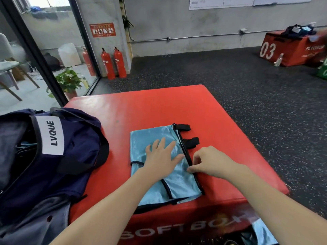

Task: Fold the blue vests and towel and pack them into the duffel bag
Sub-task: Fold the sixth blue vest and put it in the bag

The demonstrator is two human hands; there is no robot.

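Standing by wall: two fire extinguishers (pixel 114 63). Sitting behind glass: potted plant (pixel 68 81), chair (pixel 8 68). Resting on floor: red box (pixel 290 48) marked 03.

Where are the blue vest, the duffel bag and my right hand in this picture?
blue vest (pixel 141 138): head view, on its bare upper-left fabric.
duffel bag (pixel 77 137): head view, on its navy side panel.
right hand (pixel 210 160): head view, on the back of the hand.

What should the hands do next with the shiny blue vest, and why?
Probably fold it in half once more. The left hand presses the blue vest flat while the right hand pinches its black edge, and it looks too long for the open duffel bag.
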